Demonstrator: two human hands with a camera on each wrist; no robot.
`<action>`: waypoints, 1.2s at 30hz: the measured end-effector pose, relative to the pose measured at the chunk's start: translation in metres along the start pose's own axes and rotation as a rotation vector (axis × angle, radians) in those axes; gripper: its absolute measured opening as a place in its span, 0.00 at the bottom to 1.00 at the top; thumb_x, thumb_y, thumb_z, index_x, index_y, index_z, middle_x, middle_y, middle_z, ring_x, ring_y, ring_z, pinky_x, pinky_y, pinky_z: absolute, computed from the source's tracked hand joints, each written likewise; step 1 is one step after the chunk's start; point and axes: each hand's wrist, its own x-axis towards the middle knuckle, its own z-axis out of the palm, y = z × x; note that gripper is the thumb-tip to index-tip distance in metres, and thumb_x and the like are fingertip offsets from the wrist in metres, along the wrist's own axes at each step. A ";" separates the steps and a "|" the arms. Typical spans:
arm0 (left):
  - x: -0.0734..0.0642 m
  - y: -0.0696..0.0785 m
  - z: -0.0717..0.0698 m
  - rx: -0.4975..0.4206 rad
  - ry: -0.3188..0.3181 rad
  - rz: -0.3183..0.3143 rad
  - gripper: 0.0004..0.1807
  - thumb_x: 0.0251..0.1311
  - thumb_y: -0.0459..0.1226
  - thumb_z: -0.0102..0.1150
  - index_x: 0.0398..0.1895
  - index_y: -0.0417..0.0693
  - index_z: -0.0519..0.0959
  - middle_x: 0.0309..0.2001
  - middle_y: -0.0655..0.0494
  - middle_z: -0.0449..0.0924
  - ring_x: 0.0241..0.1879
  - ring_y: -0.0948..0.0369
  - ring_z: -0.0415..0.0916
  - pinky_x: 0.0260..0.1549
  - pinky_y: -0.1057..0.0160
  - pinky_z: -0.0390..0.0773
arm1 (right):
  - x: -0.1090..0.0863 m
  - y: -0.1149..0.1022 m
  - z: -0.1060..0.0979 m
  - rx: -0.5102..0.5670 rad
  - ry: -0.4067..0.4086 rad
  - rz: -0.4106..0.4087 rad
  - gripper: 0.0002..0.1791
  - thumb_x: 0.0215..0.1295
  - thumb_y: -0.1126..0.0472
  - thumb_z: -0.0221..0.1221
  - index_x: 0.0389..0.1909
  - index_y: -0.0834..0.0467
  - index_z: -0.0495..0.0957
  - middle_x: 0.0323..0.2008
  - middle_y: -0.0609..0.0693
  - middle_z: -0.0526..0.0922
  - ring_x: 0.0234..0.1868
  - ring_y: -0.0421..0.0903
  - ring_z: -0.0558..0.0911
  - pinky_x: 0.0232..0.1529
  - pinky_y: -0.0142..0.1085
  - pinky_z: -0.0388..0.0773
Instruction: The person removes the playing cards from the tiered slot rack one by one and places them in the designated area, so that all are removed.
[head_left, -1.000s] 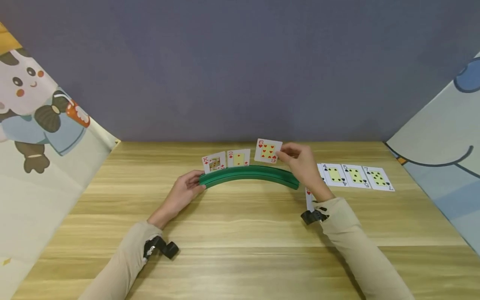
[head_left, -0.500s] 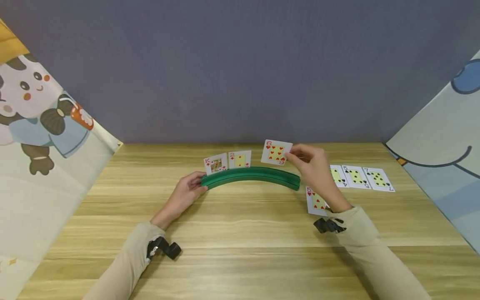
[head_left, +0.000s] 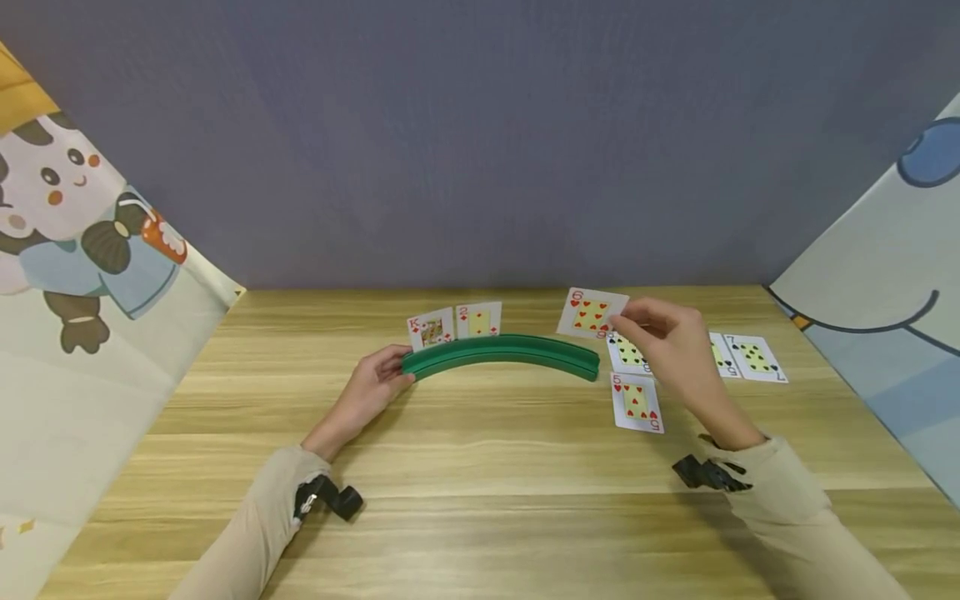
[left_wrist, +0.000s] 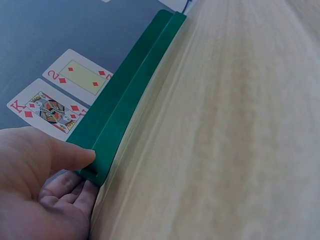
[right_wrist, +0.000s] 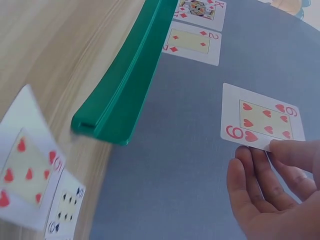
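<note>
A curved green card holder (head_left: 502, 348) lies on the table. My left hand (head_left: 366, 390) grips its left end, thumb on top and fingers at the underside in the left wrist view. The king of diamonds (head_left: 432, 328) and the two of diamonds (head_left: 478, 319) stand in its slot, side by side on the left half. My right hand (head_left: 671, 342) pinches the six of hearts (right_wrist: 262, 117) by a lower corner between thumb and fingers. That card is raised behind the holder's right end, its face toward me. In the head view it overlaps a spade card (head_left: 627, 353).
The five of hearts (head_left: 636, 403) lies face up right of the holder. Behind it runs a row of spades, partly hidden by my right hand, ending in the seven of spades (head_left: 757, 358). A grey wall (head_left: 480, 150) rises at the table's (head_left: 465, 500) far edge.
My right hand has moved right with the six of hearts, from behind the holder's right half to past its right end. The five of hearts is uncovered. My left hand stays at the holder.
</note>
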 end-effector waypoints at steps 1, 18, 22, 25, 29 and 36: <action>0.000 0.000 0.000 -0.003 -0.001 -0.002 0.25 0.64 0.24 0.58 0.64 0.31 0.69 0.60 0.33 0.75 0.61 0.43 0.74 0.64 0.53 0.73 | -0.002 0.001 -0.002 0.001 0.006 0.004 0.06 0.66 0.62 0.65 0.38 0.61 0.86 0.35 0.54 0.86 0.34 0.36 0.82 0.33 0.21 0.77; 0.001 -0.002 0.000 0.012 0.005 -0.001 0.25 0.63 0.24 0.58 0.65 0.33 0.70 0.60 0.35 0.76 0.60 0.45 0.75 0.62 0.56 0.75 | -0.032 0.021 -0.036 -0.078 0.064 0.034 0.05 0.63 0.64 0.67 0.37 0.62 0.85 0.30 0.43 0.85 0.30 0.34 0.81 0.30 0.19 0.75; 0.001 -0.003 0.000 0.008 0.003 0.003 0.25 0.63 0.24 0.58 0.65 0.33 0.70 0.60 0.35 0.76 0.60 0.44 0.75 0.62 0.56 0.76 | -0.036 0.028 -0.044 -0.064 0.061 0.053 0.06 0.63 0.66 0.67 0.38 0.64 0.84 0.31 0.40 0.85 0.31 0.32 0.82 0.30 0.20 0.77; 0.001 -0.004 0.000 0.011 0.010 0.003 0.25 0.63 0.24 0.58 0.64 0.32 0.70 0.60 0.34 0.76 0.60 0.44 0.75 0.62 0.56 0.75 | -0.039 0.033 -0.049 -0.062 0.053 0.066 0.06 0.63 0.66 0.66 0.39 0.65 0.84 0.31 0.41 0.86 0.31 0.32 0.83 0.31 0.19 0.78; 0.000 -0.004 0.000 0.008 0.008 0.002 0.25 0.64 0.25 0.58 0.64 0.32 0.70 0.60 0.34 0.76 0.61 0.44 0.74 0.63 0.55 0.74 | -0.044 0.038 -0.057 -0.040 0.042 0.094 0.07 0.64 0.67 0.65 0.40 0.67 0.83 0.31 0.46 0.87 0.31 0.35 0.85 0.33 0.20 0.80; 0.002 -0.003 0.000 -0.003 0.012 -0.013 0.25 0.63 0.25 0.59 0.64 0.34 0.71 0.60 0.36 0.76 0.61 0.45 0.75 0.62 0.56 0.75 | -0.051 0.044 -0.070 0.005 0.048 0.172 0.09 0.66 0.67 0.64 0.43 0.70 0.81 0.30 0.50 0.87 0.29 0.36 0.85 0.35 0.22 0.82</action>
